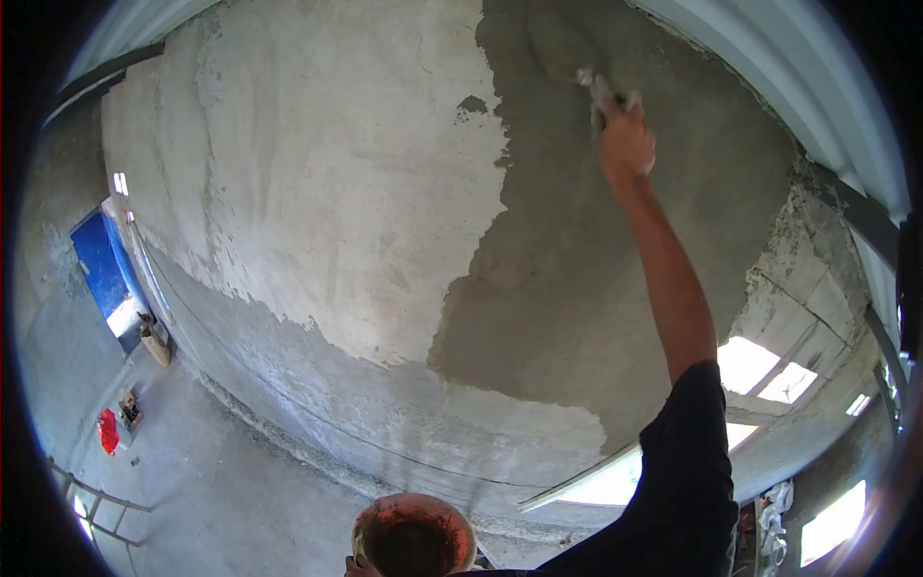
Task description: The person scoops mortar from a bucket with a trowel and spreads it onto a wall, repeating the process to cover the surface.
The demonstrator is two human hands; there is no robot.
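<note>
High on the wall, my right hand [627, 144] is closed round the handle of a trowel [585, 77], whose blurred blade lies against dark wet plaster [577, 231]. To the left of it the wall is pale and dry [336, 173], with a ragged border between the two. At the bottom of the view my left hand [361, 566] grips the rim of an orange-brown bucket [461, 524]. The bucket's inside looks dark, and its contents cannot be made out.
A blue door [99, 260] stands at the far left, with a sack [154, 342] beside it. A red item [108, 432] lies on the floor. A ladder [101, 495] shows at lower left. Metal roofing [817, 87] curves close above the wall at upper right.
</note>
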